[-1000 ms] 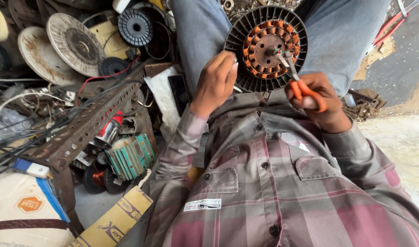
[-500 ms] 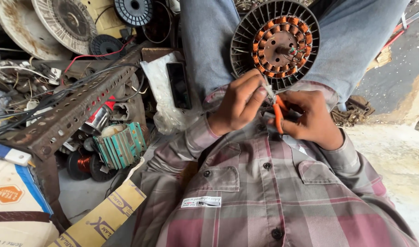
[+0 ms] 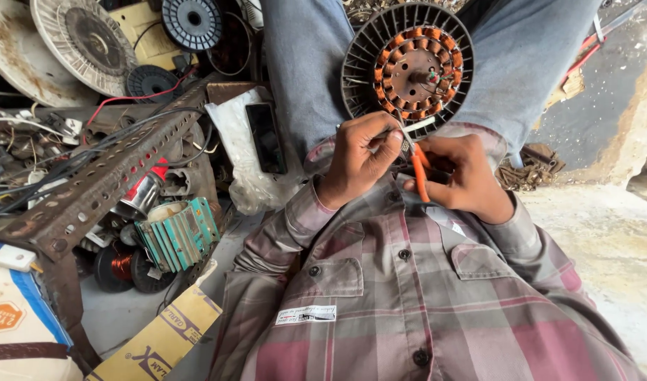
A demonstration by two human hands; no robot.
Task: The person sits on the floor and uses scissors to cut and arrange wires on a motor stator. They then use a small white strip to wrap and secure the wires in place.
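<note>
Orange-handled pliers (image 3: 416, 169) are gripped in the right hand (image 3: 464, 180), fingers closed around the handles, with the nose pointing up toward the left hand (image 3: 362, 159). That hand is pinched shut on a thin pale wire end (image 3: 419, 125), held right at the tool's tip. Just beyond both hands, the round motor stator (image 3: 408, 67) with its ring of copper-coloured coils is propped between the knees, against the blue jeans (image 3: 302, 70).

Compared with a second ago, the pliers are no longer reaching into the coils; both hands are drawn back toward the chest and brought together below the stator's near rim. Half a second ago they were already close, and now the wire is seen stretched between fingertips and tool, so the work appears to have shifted from the winding itself to a lead end.

Further left, a perforated rusty angle bar (image 3: 105, 180), a green finned part (image 3: 179, 236) and a black wire spool (image 3: 191, 21) are scattered on the floor.
</note>
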